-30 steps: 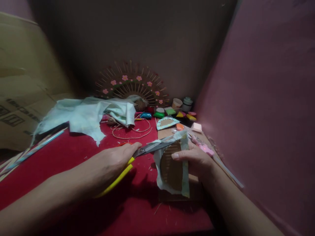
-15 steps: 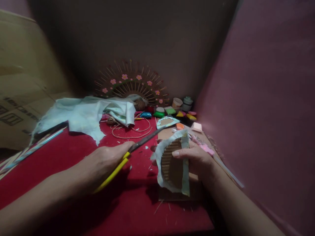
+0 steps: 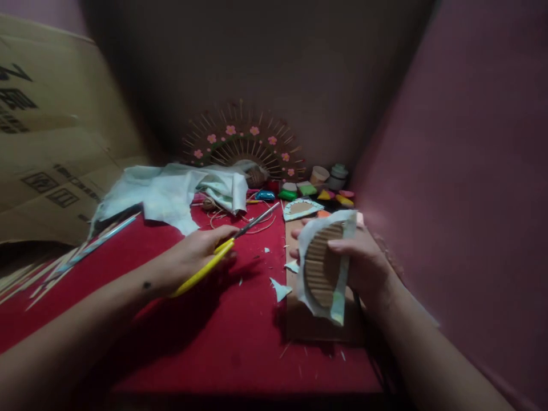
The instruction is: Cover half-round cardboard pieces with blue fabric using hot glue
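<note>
The head camera looks forward and down across the red tabletop [image 3: 233,348].

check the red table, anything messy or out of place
Yes, mildly: loose pale scraps show around the left edge of the cardboard sheet, like untidy offcuts on the red table. The pale fabric border on the half-round cardboard piece in the right hand also looks uneven. Nothing appears spilled.
</note>
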Action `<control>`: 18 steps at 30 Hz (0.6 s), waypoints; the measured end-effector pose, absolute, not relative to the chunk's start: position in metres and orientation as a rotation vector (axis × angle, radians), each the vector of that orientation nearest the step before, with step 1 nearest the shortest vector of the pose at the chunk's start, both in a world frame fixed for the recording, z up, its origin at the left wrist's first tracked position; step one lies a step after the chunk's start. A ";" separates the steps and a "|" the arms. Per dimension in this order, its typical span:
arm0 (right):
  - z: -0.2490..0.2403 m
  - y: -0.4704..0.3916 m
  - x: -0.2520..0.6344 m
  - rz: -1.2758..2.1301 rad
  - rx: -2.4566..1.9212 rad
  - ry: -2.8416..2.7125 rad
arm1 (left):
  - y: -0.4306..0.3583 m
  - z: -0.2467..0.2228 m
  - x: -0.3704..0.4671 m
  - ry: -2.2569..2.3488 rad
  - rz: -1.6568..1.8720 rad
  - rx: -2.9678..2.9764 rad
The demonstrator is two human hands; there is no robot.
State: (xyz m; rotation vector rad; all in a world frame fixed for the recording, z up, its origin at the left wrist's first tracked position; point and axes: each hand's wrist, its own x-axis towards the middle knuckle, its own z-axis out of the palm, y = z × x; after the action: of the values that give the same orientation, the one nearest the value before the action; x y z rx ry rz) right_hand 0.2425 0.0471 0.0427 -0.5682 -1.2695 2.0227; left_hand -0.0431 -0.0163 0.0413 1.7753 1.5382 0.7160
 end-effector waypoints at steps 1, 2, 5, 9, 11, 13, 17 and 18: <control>0.041 0.047 0.239 2.067 -0.571 -1.272 | -0.013 0.040 -0.041 1.468 0.753 1.663; 0.039 0.046 0.236 2.111 -0.585 -1.267 | -0.010 0.041 -0.037 1.420 0.783 1.581; 0.032 0.041 0.228 2.211 -0.586 -1.241 | -0.002 0.051 -0.019 1.306 0.911 1.516; 0.025 0.032 0.224 2.393 -0.501 -1.191 | 0.008 0.061 0.009 1.080 0.974 1.482; 0.024 0.030 0.222 2.458 -0.486 -1.171 | 0.011 0.060 0.020 0.990 0.998 1.409; 0.024 0.031 0.219 2.498 -0.498 -1.189 | 0.011 0.057 0.028 0.933 1.051 1.346; 0.024 0.031 0.212 2.523 -0.572 -1.235 | 0.002 0.053 0.035 0.913 1.058 1.367; 0.023 0.031 0.210 2.523 -0.592 -1.250 | -0.001 0.053 0.036 0.937 1.059 1.375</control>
State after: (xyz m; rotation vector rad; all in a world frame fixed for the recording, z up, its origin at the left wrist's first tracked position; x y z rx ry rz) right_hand 0.2098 0.0306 0.0233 -0.5925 -1.2499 2.5233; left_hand 0.0364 -0.0005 0.0525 1.3748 0.9373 1.0594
